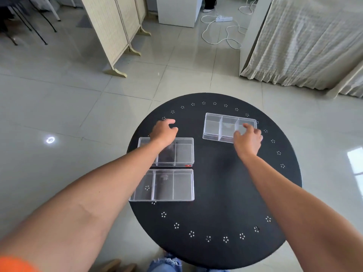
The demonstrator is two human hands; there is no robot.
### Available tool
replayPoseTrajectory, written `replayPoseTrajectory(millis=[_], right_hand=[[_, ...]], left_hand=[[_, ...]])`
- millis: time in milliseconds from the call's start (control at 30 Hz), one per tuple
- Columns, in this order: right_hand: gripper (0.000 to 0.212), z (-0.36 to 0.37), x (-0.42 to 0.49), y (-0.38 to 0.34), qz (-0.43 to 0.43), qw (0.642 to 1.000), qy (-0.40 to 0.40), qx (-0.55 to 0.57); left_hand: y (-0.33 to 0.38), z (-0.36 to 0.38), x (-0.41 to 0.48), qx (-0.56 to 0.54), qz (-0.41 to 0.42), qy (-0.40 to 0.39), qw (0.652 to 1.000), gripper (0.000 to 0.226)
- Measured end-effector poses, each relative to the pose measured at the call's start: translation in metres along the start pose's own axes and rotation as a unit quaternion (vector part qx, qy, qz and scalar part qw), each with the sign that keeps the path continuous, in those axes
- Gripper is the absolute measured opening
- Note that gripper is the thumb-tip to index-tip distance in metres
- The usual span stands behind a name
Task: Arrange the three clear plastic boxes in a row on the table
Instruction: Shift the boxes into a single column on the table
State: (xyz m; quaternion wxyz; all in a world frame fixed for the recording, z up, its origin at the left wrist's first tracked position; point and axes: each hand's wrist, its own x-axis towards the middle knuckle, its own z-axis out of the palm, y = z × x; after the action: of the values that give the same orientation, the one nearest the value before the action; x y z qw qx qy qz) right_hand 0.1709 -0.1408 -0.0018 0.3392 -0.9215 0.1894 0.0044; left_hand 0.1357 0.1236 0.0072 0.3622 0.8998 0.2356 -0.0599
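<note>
Three clear plastic boxes, each split into three compartments, lie on a round black table. The near-left box and the middle-left box sit one behind the other, almost touching. The far-right box lies apart at the back right. My right hand grips that box at its right end, fingers over the rim. My left hand hovers beyond the middle-left box with fingers curled and holds nothing; my forearm hides that box's left part.
The table's rim carries a ring of small white flower marks. On the tiled floor beyond stand a folding screen, a white cabinet, a power strip with white cable and a curtain. My knees show below the table edge.
</note>
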Motion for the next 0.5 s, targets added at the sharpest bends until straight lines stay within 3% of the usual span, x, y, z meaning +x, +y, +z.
replayPoseTrajectory(millis=[233, 367, 500], right_hand=[[0.074, -0.018, 0.052, 0.038, 0.116, 0.988, -0.095, 0.043], [0.053, -0.014, 0.059, 0.046, 0.104, 0.985, -0.117, 0.073], [0.054, -0.001, 0.064, 0.043, 0.102, 0.986, -0.109, 0.078]], left_hand=[[0.053, 0.057, 0.024, 0.057, -0.002, -0.104, 0.993, 0.059], [0.068, 0.077, 0.031, 0.058, -0.015, -0.141, 0.988, 0.064], [0.073, 0.083, 0.035, 0.039, -0.008, -0.166, 0.985, 0.064]])
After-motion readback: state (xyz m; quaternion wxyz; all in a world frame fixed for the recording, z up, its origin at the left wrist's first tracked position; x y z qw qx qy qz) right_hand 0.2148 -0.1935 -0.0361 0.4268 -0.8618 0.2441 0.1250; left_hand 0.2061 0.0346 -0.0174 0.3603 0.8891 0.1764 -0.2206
